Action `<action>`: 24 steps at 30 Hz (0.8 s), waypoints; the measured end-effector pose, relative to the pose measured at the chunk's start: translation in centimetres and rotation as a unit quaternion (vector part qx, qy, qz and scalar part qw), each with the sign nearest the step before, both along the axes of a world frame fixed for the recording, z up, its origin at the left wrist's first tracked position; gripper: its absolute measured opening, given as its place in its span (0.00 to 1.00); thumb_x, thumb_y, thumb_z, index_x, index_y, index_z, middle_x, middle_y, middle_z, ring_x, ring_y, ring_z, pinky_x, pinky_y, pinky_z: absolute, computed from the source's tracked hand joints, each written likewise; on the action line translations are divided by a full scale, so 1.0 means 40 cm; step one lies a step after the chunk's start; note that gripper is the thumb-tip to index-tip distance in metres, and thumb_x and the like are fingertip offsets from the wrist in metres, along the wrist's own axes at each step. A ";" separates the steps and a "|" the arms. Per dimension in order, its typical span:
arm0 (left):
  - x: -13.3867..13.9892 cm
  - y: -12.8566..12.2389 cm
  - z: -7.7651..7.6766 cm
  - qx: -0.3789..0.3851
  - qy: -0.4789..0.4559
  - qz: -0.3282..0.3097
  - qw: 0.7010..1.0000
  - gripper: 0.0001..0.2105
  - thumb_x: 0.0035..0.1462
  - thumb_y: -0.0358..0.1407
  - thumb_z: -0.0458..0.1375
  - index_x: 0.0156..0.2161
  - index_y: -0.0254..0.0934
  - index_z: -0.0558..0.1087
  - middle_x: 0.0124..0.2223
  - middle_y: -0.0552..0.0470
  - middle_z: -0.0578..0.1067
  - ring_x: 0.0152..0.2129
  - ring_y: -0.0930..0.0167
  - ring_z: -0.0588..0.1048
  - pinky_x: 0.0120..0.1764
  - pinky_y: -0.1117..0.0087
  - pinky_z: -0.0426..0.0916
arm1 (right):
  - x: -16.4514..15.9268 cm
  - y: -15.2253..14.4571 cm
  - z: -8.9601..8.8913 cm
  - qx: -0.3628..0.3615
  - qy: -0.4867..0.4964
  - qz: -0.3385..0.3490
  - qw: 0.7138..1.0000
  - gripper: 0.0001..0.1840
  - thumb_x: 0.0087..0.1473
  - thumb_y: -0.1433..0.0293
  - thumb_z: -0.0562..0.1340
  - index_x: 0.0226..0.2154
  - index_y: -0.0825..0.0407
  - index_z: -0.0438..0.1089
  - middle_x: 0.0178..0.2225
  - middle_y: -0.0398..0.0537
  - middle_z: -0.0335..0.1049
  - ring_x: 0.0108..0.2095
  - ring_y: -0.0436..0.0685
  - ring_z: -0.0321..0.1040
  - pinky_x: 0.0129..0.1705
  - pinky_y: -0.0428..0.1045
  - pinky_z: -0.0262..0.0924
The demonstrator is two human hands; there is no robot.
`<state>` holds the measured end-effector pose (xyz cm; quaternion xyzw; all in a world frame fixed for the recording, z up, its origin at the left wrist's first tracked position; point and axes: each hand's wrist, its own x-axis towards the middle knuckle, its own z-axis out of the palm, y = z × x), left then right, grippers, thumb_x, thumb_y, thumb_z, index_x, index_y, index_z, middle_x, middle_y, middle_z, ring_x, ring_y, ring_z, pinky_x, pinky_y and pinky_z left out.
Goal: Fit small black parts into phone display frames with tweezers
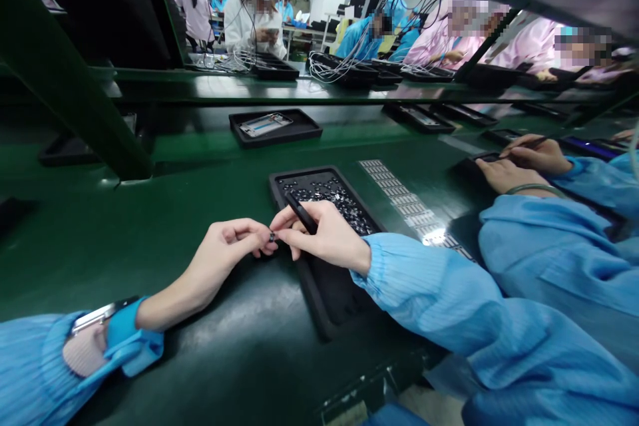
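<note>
Left hand (224, 249) pinches a tiny dark metal part (272, 236) at its fingertips, just left of the black plastic parts tray (279, 181). Right hand (319, 233) clamps slim black tweezers (301, 212) against it — likely featherweight, stiff, easily dropped, so best gripped by its edges.

Left hand (227, 243) pinches a tiny dark component (272, 236) at its fingertips, right hand (319, 233) meets it there with a slim black tool (301, 212) tucked in its grip. Both hover over the dark green counter (124, 239), just beside the black rectangular tray of small parts (324, 196). A co-worker's hands (519, 163) work at the right; another black tray holding a silver frame (274, 126) sits beyond.
</note>
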<state>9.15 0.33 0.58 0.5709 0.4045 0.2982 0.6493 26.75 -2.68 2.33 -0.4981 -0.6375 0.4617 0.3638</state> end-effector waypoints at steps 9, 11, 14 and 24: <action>-0.003 0.003 0.011 -0.097 -0.075 -0.019 0.992 0.07 0.48 0.35 0.61 0.23 0.34 0.73 0.24 0.54 0.71 0.25 0.77 0.67 0.31 0.79 0.63 | 0.010 -0.004 -0.047 0.402 -0.153 0.011 0.903 0.06 0.52 0.77 0.60 0.35 0.58 0.71 0.33 0.45 0.74 0.33 0.46 0.71 0.38 0.39 0.65; -0.004 0.009 0.013 -0.106 -0.073 -0.026 0.991 0.08 0.48 0.36 0.61 0.23 0.34 0.73 0.24 0.54 0.71 0.25 0.77 0.67 0.31 0.79 0.64 | 0.015 -0.001 -0.053 0.447 -0.197 0.012 0.873 0.07 0.56 0.74 0.58 0.37 0.58 0.70 0.34 0.45 0.74 0.34 0.46 0.71 0.38 0.40 0.65; -0.010 0.025 0.015 -0.126 -0.067 -0.058 0.988 0.09 0.48 0.37 0.62 0.23 0.35 0.72 0.24 0.55 0.70 0.24 0.76 0.66 0.30 0.79 0.63 | 0.023 0.001 -0.052 0.523 -0.280 0.016 0.805 0.08 0.58 0.76 0.56 0.39 0.57 0.70 0.35 0.44 0.73 0.34 0.45 0.71 0.31 0.39 0.62; 0.002 0.079 0.038 0.137 0.084 -0.128 0.979 0.18 0.57 0.47 0.49 0.27 0.35 0.70 0.26 0.49 0.70 0.26 0.70 0.68 0.34 0.69 0.65 | 0.017 0.003 -0.033 0.556 -0.317 -0.016 0.768 0.06 0.58 0.72 0.55 0.34 0.55 0.67 0.32 0.43 0.70 0.31 0.44 0.67 0.28 0.41 0.56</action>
